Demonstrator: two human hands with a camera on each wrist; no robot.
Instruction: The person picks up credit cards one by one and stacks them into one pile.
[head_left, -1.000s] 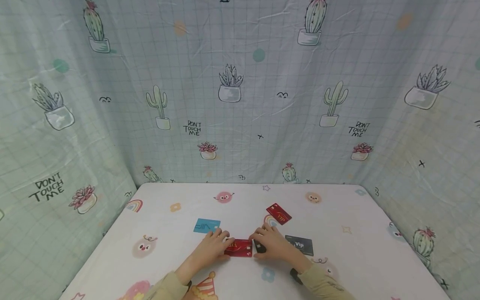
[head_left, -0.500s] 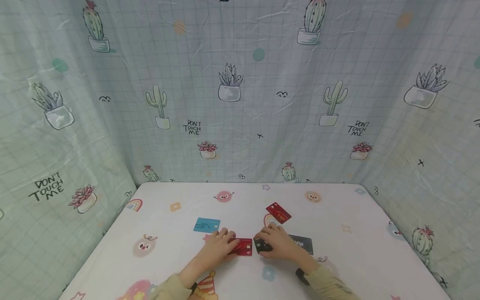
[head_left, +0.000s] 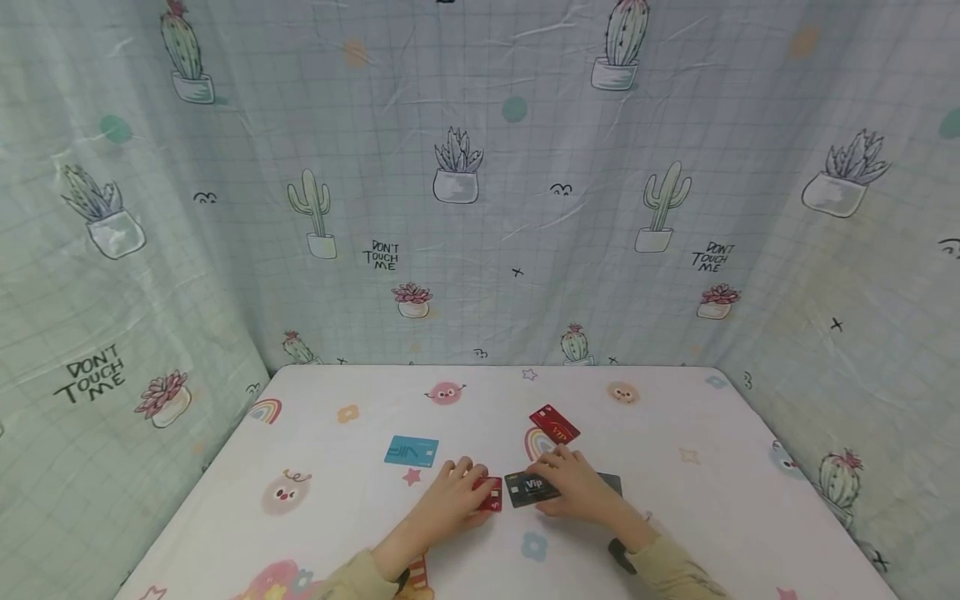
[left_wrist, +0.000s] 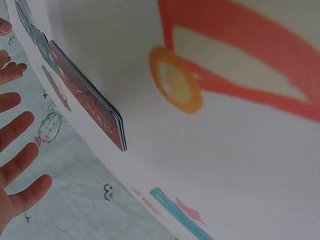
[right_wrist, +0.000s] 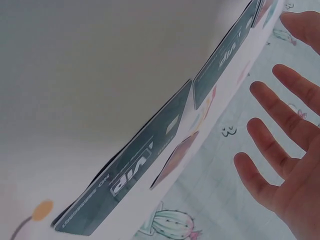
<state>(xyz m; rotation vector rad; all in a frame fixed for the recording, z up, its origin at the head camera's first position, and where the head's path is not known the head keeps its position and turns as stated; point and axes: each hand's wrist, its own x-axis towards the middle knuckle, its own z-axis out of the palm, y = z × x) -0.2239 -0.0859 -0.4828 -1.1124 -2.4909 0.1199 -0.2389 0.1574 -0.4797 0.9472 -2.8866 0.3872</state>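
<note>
Red and dark grey cards lie nearly end to end at the middle of the table. My left hand is over the red card, covering most of it; in the left wrist view that card shows the layered edges of a small stack. Its fingers are spread and hold nothing. On the right, my right hand hovers by the dark grey "Vip" card, its fingers extended and apart from the cards. Another dark grey card lies partly hidden behind that hand.
A light blue card lies to the left, beyond my left hand. Farther back on the right is a tilted red VIP card. The white, cartoon-printed table ends at a cactus-patterned curtain on its far side.
Both hands have shifted right. The left now hides more of the red card; the right has slid off the near dark grey card, uncovering its "Vip" lettering, and covers more of the other one.
</note>
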